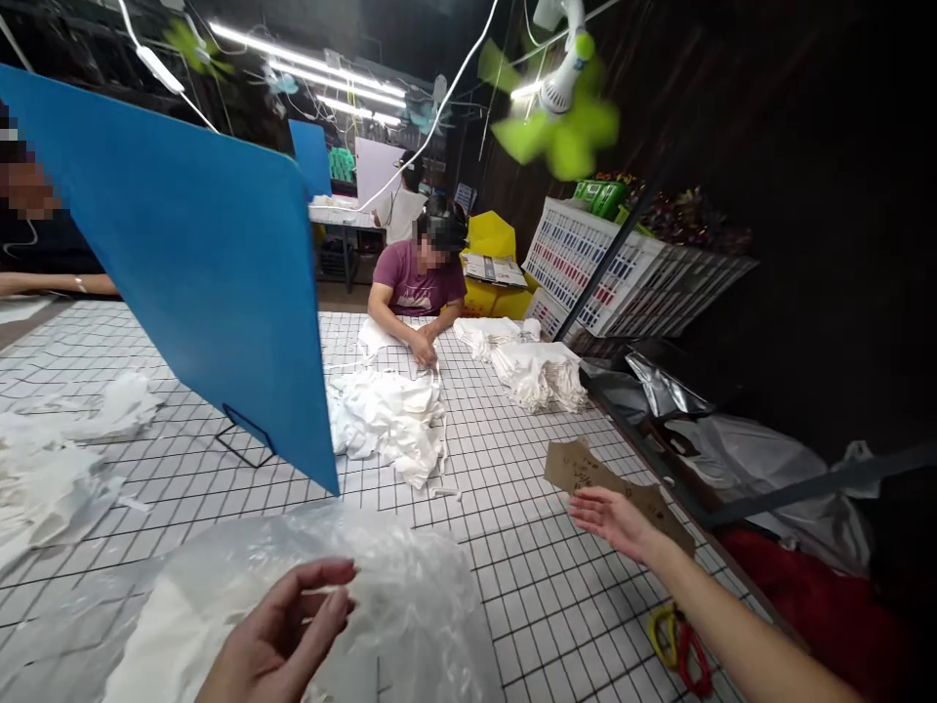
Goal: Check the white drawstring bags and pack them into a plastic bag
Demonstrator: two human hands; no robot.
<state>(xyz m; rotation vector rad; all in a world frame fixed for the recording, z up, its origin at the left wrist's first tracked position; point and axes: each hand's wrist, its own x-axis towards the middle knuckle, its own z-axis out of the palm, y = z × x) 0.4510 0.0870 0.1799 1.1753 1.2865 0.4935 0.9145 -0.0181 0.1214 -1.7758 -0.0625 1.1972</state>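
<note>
Quick count from this table: two blue divider boards, the big one [197, 264] up close and a smaller one [311, 156] further back. Three heaps of white cloth: one [391, 415] mid-table, one [531, 366] to the right, one [51, 459] on the left edge. One clear plastic bag [381, 576], one scrap of brown cardboard [578, 467], one green fan [563, 112] overhead, two white crates [586, 259] stacked by the wall.

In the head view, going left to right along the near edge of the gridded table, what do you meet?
Clear plastic bag → left hand, fingers curled over the bag → bare gridded table → right hand, open, reaching toward the brown cardboard piece → yellow and red rubber bands.
</note>
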